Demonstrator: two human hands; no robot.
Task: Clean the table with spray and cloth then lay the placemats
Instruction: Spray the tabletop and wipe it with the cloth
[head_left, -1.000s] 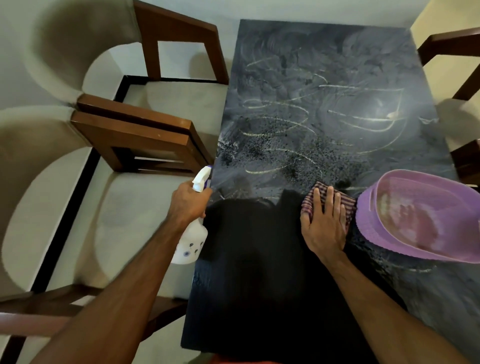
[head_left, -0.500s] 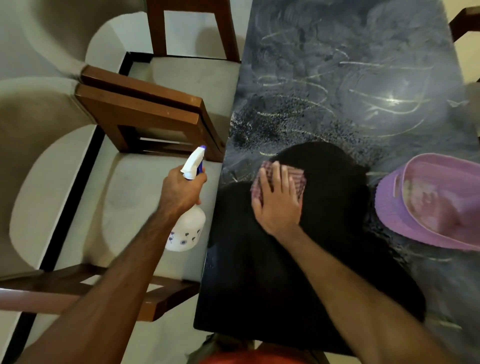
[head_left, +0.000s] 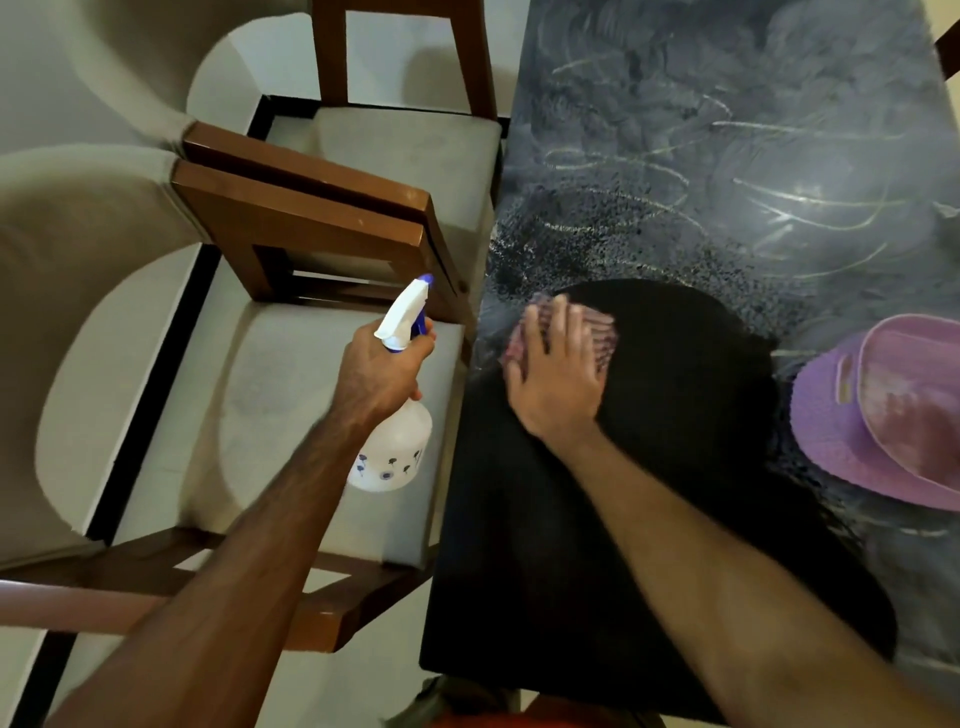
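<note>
Here, a dark table (head_left: 545, 597) is seen from above, its near edge running along the bottom of the view and its left edge running up the middle. The near part of the top is wiped to a clean black; farther off it is grey with chalky streaks and speckled droplets. Two bare forearms reach in from the bottom.

The right hand (head_left: 553, 384) is laid flat, fingers straight and spread, on a checked cloth (head_left: 597, 338) pressed to the tabletop just inside the left edge, at the boundary between the wiped and the smeared surface (the cloth is blurred, so its folds cannot be made out). To the right, near the table's right side, a purple plastic basket (head_left: 852, 441) rests on the top and is cut off by the frame; the black wiped patch lies open between cloth and basket.

The left hand (head_left: 376, 371) is held out beyond the table's left edge, above a chair seat (head_left: 291, 405), fingers wrapped around the neck of a white spray bottle (head_left: 392, 447) with a blue trigger, the nozzle pointing up and away. Wooden chair frames (head_left: 311, 218) are pushed in close against that left edge, a second cushioned seat (head_left: 410, 156) lying farther along it. Beyond, the smeared stretch of tabletop extends to the top of the view.
</note>
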